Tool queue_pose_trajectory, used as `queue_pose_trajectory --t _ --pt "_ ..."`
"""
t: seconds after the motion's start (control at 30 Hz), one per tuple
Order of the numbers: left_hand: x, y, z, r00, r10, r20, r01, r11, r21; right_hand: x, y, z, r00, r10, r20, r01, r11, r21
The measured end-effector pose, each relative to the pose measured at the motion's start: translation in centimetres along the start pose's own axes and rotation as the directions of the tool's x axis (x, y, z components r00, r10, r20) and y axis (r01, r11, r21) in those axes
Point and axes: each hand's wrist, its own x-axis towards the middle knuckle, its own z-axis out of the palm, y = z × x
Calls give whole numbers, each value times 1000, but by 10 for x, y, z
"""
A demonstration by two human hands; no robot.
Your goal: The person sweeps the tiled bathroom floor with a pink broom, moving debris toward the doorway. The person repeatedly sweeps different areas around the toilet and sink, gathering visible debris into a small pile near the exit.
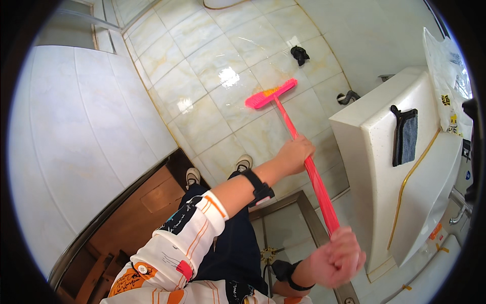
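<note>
A pink long-handled floor brush (271, 95) with an orange patch on its head rests on the wet-looking tiled floor. Its reddish-pink handle (322, 195) slants down toward me on the right. Partway along the handle, my left hand (296, 156) is wrapped round it. My right hand (340, 258) is closed at the handle's upper end, nearest my body. Black bands circle both of my wrists.
Pale marble-look tiles (207, 119) cover the floor, with a crumpled black object (299, 55) beyond the brush. A white basin unit (364, 121) with a hanging grey cloth (405, 137) stands right, near a drain pipe (348, 97). A metal-edged threshold (309, 207) lies by my shoes (244, 162).
</note>
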Motion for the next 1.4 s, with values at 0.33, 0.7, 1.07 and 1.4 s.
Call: queue_pose_trajectory --t 0.33,0.7,1.07,1.4 --pt "-109 -79 -121 964 -166 -206 222 930 292 -22 33 66 886 371 279 -416 901 125" --pt "-41 -8 43 992 -100 -76 99 995 -22 13 6 -27 977 167 130 -177 982 71" --pt "-92 37 -50 977 7 -215 -5 1000 11 -2 -66 8 878 -148 455 91 985 144" --pt "-255 -79 -170 803 -307 -510 382 923 46 -82 -16 163 691 96 716 -414 865 284"
